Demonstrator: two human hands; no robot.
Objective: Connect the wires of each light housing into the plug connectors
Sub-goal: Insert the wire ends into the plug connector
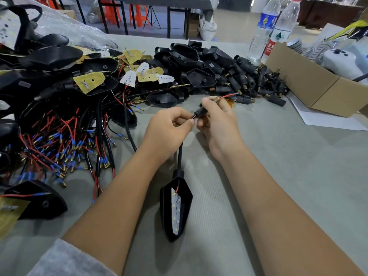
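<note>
mid-frame, the left hand [169, 126] pinches a wire end between thumb and forefinger at the mouth of a black plug [201, 112], which the right hand [217, 124] grips with curled fingers. a red wire [229, 95] with a brass tip sticks out past the right hand. a black cable [180, 156] runs down from the hands to a housing [176, 208] lying low in the centre, its led board facing up. more housings [185, 56] and plugs [258, 82] are heaped along the upper middle, wires [65, 140] at left, a box [310, 86] and bottles [272, 26] upper right.
</note>
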